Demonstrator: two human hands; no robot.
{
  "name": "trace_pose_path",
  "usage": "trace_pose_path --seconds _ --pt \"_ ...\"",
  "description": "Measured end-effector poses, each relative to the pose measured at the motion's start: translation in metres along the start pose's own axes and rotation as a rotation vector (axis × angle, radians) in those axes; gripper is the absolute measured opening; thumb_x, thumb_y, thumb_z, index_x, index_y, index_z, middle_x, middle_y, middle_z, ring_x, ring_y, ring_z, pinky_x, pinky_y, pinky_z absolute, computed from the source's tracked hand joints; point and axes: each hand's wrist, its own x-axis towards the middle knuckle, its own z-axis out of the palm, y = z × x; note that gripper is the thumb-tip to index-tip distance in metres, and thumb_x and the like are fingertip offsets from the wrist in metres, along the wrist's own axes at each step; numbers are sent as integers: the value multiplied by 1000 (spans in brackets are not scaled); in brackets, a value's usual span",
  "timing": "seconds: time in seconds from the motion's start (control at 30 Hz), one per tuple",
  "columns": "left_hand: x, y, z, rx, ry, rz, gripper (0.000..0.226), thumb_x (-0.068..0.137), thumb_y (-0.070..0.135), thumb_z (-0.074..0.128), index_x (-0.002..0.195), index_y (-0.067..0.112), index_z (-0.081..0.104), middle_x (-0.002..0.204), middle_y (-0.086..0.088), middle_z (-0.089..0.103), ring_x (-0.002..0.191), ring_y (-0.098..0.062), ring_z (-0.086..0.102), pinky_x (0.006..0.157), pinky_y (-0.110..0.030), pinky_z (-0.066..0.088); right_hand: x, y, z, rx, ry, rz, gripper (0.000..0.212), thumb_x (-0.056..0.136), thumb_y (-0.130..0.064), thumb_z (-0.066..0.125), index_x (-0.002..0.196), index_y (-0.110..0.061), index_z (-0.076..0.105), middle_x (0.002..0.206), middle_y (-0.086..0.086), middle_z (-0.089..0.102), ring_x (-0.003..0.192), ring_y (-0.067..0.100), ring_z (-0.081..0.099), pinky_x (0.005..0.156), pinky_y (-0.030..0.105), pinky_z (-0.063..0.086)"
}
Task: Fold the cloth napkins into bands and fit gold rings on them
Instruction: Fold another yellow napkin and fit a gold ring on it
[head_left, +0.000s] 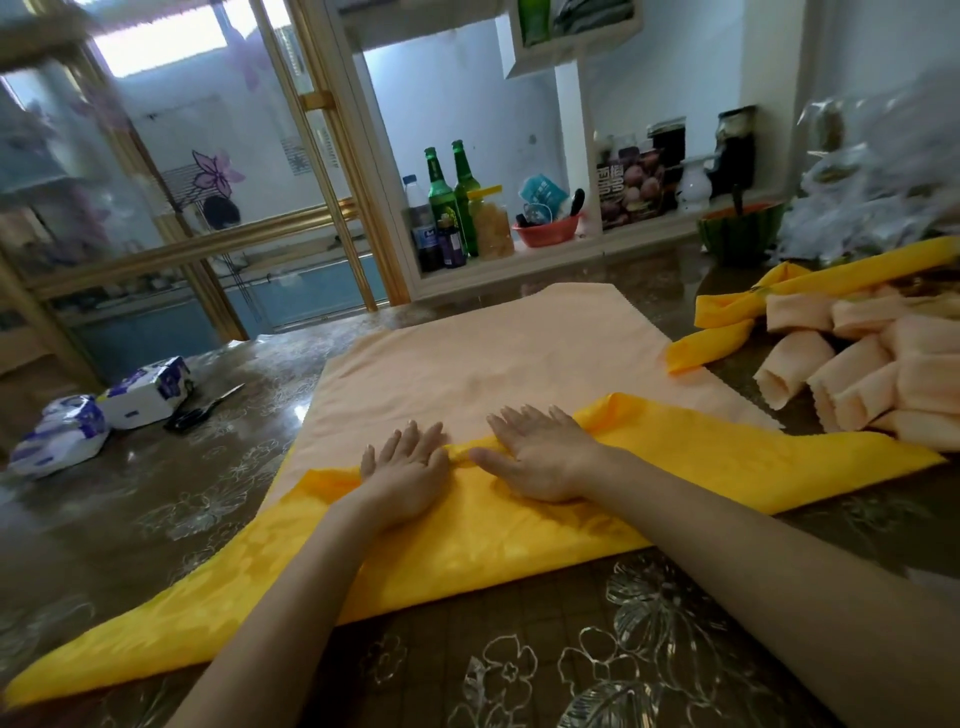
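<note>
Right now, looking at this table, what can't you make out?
Head view: the fold of the yellow napkin is hidden under the left hand and right hand.
The peach rolls run off the right edge; no gold ring shows.
The plastic bags are blurred.
Labels on the bottles are too small.

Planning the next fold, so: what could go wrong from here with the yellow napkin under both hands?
1. The yellow napkin lies partly on the peach napkin; pushing the fold forward may drag or wrinkle that one too.
2. The folded edge looks bunched between the left hand and the right hand, so the band could come out uneven.
3. Its long ends lie beyond both flat hands, unheld, and may skew.
</note>
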Motion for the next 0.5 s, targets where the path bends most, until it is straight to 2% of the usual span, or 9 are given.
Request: trace_pose_path --seconds 0.07,0.17,0.27,0.33,0.4,0.5 --pt "-5 -14 0 -7 27 -1 52 100 45 10 149 32 -2 158 2 -11 145 -16 -9 117 -41 -8 -5 10 -3 31 6 48 73 95 -60 9 151 -15 -5 159 3 -10 146 18 -8 117 38 -5" --pt "-19 -30 5 -48 84 12 50 101 42 12 150 30 5 159 3 -4 146 -14 -4 116 -40 -6 -16 16 -1 68 58 66 67 99 -53 10 151 -12 2 159 5 -4 146 18 -3 118 35 -1" --pt "-24 -34 9 -264 234 57 45 102 37 23 145 25 32 156 0 18 145 -15 11 117 -39 1 -25 16 3 168 237 28 51 103 -38 17 144 -12 33 155 7 23 143 20 19 116 34 12" --pt "-25 -35 7 -386 303 62 39 101 30 35 137 20 47 152 -5 31 142 -18 23 117 -40 11 -28 16 1 189 313 9 41 103 -31 28 133 -14 50 145 7 42 134 22 36 110 34 25" --pt "-27 -34 6 -421 374 46 32 98 23 46 128 16 57 143 -7 46 134 -22 38 111 -36 27 -29 20 -1 174 387 24 35 100 -31 38 127 -17 56 134 4 53 123 22 47 104 35 33" --pt "-30 -34 2 -380 454 0 25 94 20 54 116 15 64 122 -8 62 115 -26 54 95 -35 41 -29 20 -3 172 466 49 29 95 -34 49 120 -22 60 123 0 58 116 20 50 98 34 33"
